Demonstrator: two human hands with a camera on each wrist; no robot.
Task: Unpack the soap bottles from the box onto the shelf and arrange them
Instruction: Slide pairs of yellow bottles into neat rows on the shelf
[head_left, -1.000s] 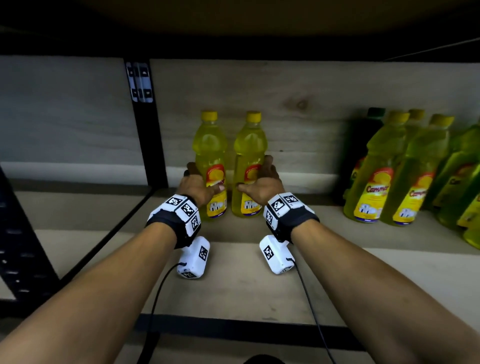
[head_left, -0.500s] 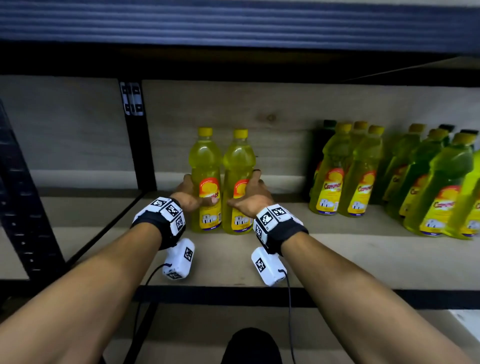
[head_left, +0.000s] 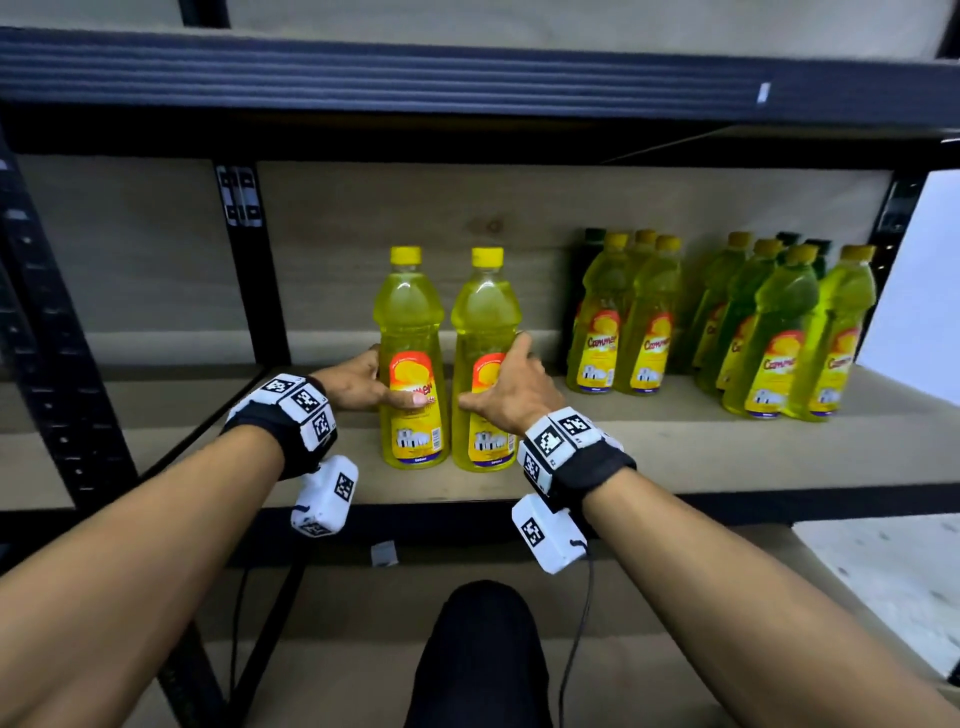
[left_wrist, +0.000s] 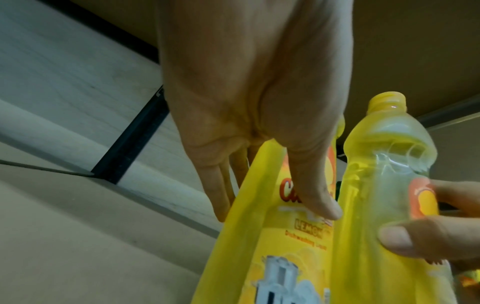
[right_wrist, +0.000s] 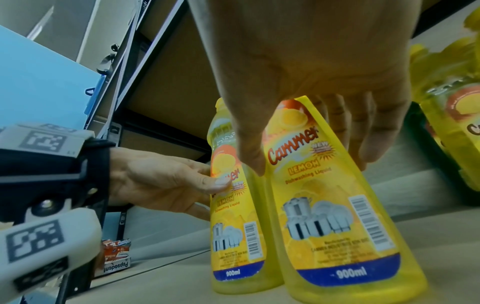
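Observation:
Two yellow soap bottles stand upright side by side on the wooden shelf (head_left: 675, 457), near its front edge. My left hand (head_left: 389, 379) grips the left bottle (head_left: 410, 322), with the thumb across its orange label and the fingers round its left side. My right hand (head_left: 493, 371) holds the right bottle (head_left: 485, 317), its thumb on the front and its fingers round the right side. The left wrist view shows the left bottle (left_wrist: 272, 246) under my thumb, beside the right bottle (left_wrist: 376, 164). In the right wrist view the right bottle (right_wrist: 324, 205) reads "Cammer Lemon".
Several more yellow and green soap bottles (head_left: 644, 332) stand farther back to the right, in groups reaching the shelf's right end (head_left: 779, 358). A black upright post (head_left: 260, 291) rises left of the bottles. The upper shelf beam (head_left: 467, 78) hangs overhead. A toothpaste box (right_wrist: 116, 259) sits at the left.
Both hands have drawn the two bottles from the back wall toward the shelf's front edge. The head view has backed away, showing more of the shelving.

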